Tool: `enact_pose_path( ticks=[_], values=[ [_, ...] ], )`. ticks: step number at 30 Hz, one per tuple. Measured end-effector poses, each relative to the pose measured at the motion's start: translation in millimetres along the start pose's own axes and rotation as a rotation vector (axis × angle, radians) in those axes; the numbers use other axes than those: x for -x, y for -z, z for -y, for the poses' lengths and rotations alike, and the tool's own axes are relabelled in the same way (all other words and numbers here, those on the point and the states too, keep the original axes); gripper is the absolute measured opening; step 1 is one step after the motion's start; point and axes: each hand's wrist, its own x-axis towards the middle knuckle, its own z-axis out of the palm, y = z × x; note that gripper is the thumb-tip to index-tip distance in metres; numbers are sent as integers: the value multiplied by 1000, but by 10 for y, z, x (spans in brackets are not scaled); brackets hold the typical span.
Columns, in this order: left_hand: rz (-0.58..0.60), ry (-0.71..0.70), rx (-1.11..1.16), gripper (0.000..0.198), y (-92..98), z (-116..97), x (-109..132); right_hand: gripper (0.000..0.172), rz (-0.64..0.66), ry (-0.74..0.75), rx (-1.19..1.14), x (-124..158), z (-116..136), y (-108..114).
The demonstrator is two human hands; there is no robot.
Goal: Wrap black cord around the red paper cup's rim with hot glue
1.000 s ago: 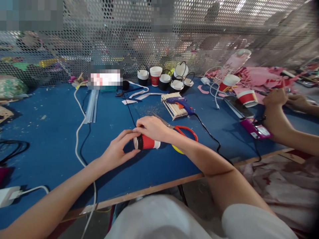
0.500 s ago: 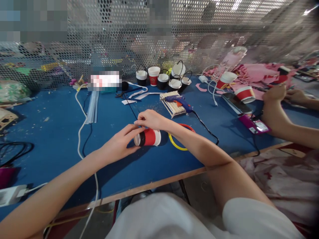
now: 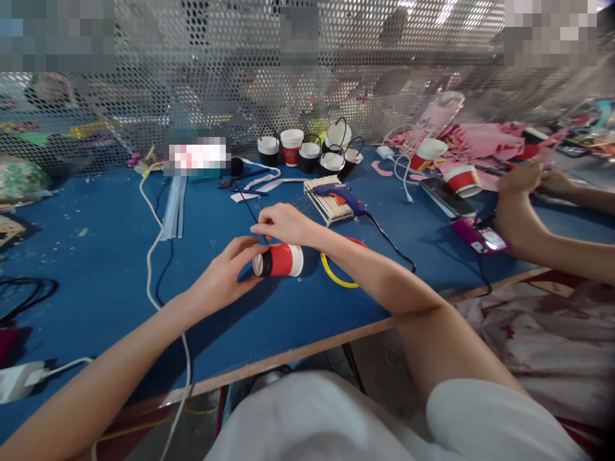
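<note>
A red and white paper cup (image 3: pixel 282 260) lies on its side on the blue table. My left hand (image 3: pixel 225 272) is closed around its left end, thumb below and fingers above. A black band circles the cup next to those fingers. Just above the cup, my right hand (image 3: pixel 283 225) pinches a thin black cord (image 3: pixel 248 206). That cord leads back toward a black ball (image 3: pixel 237 166) and down to the black band. Under my right forearm is a yellow and red ring (image 3: pixel 336 274).
A blue glue gun (image 3: pixel 343 195) rests on a wooden stick rack (image 3: pixel 319 203). Several cups with black handles (image 3: pixel 309 157) stand by the mesh screen. Clear glue sticks (image 3: pixel 173 208) and a white cable (image 3: pixel 150 256) lie left. A co-worker's hands (image 3: pixel 521 186) are at right, near a phone (image 3: pixel 446 197).
My right hand has risen slightly off the cup, drawing the cord upward, so more of the cord and band shows. My left hand keeps its hold. The view has shifted a little.
</note>
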Motion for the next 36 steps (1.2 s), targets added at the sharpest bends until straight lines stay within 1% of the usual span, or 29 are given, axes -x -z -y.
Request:
enact_pose_path(
  ticks=[2, 6, 11, 13, 15, 17, 22, 25, 27, 30, 32, 34, 36],
  values=[
    [-3, 36, 53, 42, -14, 15, 21, 28, -7, -8, -13, 16, 9, 11],
    [2, 127, 240, 41, -32, 37, 46, 28, -15, -14, -1, 21, 8, -4],
    [-18, 198, 455, 45, -61, 58, 61, 28, -18, -41, 38, 10, 24, -42],
    [-22, 232, 500, 40, -78, 60, 62, 28, -12, -45, 46, 11, 26, -51],
    [-32, 259, 485, 34, -89, 54, 59, 28, -9, -43, 51, 15, 24, -54],
    [-35, 265, 445, 36, -86, 40, 52, 28, -17, -38, 53, 18, 25, -50],
    [22, 191, 302, 46, -40, -9, 24, 28, -28, -13, -8, -7, 79, -22],
    [34, 153, 262, 43, -25, -27, 14, 29, 1, 27, -37, -33, 134, 18],
    [23, 161, 269, 40, -28, -31, 21, 33, 11, 22, 18, -18, 162, 64],
    [3, 191, 291, 41, -36, -16, 53, 37, -25, -20, 185, 106, 162, 154],
    [-13, 211, 313, 41, -41, 9, 77, 40, -11, 10, 261, 256, 124, 203],
    [-29, 241, 353, 41, -44, 39, 94, 47, 90, 77, 263, 432, 59, 230],
    [-42, 274, 398, 41, -48, 65, 97, 50, 186, 39, 261, 595, -11, 233]
  ],
)
